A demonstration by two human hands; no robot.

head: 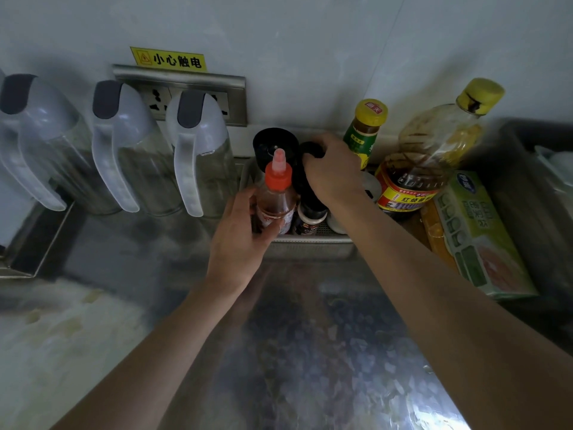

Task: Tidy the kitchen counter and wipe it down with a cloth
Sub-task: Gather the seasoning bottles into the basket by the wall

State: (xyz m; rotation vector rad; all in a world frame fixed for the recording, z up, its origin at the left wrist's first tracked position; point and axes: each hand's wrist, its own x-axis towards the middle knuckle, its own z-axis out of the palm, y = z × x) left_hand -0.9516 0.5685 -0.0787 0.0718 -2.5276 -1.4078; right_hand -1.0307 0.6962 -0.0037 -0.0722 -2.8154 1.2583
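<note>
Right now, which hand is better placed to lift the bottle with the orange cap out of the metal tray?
The left hand: its grip already wraps the orange-capped bottle in the metal tray. The right hand is busy, closed on a black-capped bottle behind it.

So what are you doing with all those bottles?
A person is sorting sauce bottles in a metal tray at the back of the counter. The left hand grips a bottle with an orange cap. The right hand reaches over and holds a dark bottle by its top. Three clear jugs stand to the left. No cloth is in sight, so wiping hasn't started.
</note>
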